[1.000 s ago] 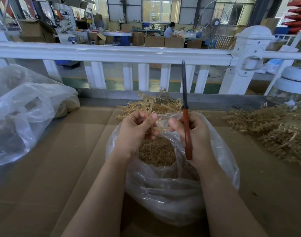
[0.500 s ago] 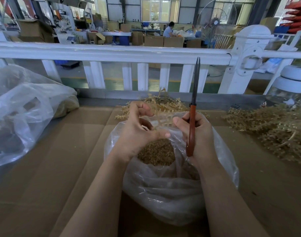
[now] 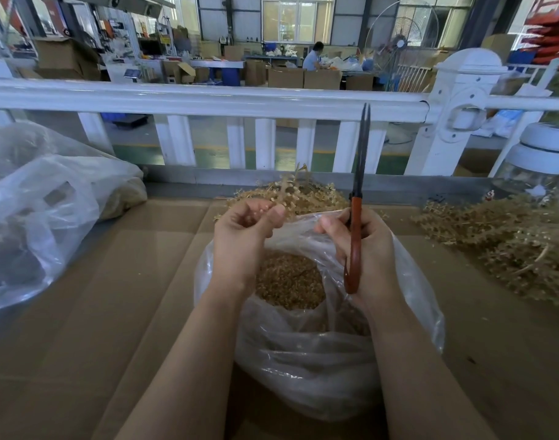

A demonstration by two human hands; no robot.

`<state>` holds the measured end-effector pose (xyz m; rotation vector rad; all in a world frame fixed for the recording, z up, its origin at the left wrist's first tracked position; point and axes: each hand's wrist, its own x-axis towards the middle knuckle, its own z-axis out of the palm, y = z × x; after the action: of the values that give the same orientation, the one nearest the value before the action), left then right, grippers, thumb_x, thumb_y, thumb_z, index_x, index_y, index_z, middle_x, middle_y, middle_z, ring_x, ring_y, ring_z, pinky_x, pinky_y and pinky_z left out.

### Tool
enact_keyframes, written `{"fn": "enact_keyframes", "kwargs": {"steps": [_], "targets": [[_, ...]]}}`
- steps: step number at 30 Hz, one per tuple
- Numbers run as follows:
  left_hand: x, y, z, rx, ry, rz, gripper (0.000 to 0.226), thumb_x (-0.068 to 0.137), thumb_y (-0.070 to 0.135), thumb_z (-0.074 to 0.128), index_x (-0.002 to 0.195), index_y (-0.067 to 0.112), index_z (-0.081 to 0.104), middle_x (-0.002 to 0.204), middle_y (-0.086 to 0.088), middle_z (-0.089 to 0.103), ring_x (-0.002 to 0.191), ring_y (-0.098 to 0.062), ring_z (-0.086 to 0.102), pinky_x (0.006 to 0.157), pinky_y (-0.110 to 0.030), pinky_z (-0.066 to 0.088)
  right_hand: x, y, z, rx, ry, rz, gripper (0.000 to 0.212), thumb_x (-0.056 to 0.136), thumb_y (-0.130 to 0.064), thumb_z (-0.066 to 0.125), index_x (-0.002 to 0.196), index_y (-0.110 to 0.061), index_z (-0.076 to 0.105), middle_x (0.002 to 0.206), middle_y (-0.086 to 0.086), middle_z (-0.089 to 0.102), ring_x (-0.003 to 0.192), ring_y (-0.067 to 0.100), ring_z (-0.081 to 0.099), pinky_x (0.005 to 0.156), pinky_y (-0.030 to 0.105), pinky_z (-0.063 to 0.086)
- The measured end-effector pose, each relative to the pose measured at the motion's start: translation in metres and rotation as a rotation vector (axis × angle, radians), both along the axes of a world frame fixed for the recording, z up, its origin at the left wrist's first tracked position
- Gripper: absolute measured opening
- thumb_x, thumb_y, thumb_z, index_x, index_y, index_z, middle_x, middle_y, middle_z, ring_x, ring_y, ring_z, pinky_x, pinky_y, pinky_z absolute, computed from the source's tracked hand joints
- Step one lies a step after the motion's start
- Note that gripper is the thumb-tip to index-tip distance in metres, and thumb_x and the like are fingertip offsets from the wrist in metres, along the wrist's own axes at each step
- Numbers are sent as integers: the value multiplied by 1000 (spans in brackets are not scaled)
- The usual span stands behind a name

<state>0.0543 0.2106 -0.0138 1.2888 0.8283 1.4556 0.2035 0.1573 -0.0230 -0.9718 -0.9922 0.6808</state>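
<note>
On the cardboard (image 3: pixel 113 296), our left hand (image 3: pixel 243 236) pinched a sprig (image 3: pixel 291 185) above the bag (image 3: pixel 303 360) while our right hand (image 3: pixel 367 249), beside it, gripped scissors (image 3: pixel 355 217), and we judged cuttings might miss the bag if the sprig drifted beyond its mouth.

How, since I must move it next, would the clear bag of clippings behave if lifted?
Probably floppy: the thin film of the bag is crumpled and sags. Likely light, holding small dry bits. Open mouth could spill.
</note>
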Motion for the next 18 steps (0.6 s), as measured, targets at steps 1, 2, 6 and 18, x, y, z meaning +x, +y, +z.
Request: {"fn": "enact_keyframes", "kwargs": {"steps": [1,2,6,18], "targets": [[-1,0,2,-91,-60,-45,14,72,25,79,78,18,68,66,8,64,59,-4,48,59,-17,41,1,1,-2,-26,-42,-29,13,85,-11,77,80,-15,67,86,22,70,71,28,71,72,40,61],[-1,0,3,-179,-114,-95,14,68,29,78,75,21,69,65,8,63,59,-5,46,59,-20,38,1,3,-4,-46,-93,-49,12,85,-11,78,83,-13,67,87,22,70,80,39,69,79,51,60],[-1,-3,5,-334,-98,-253,8,64,31,78,63,25,73,62,10,48,55,-5,36,55,-22,31,-3,5,-10,-105,-206,-25,23,83,-22,82,94,-7,68,86,13,71,85,34,69,83,51,59],[-8,-2,3,-278,105,-384,14,75,26,77,72,13,73,63,1,67,51,-6,51,48,-15,41,-4,5,-10,-87,-155,-27,19,83,-21,80,91,-12,66,91,12,74,85,31,72,77,41,61]]}}
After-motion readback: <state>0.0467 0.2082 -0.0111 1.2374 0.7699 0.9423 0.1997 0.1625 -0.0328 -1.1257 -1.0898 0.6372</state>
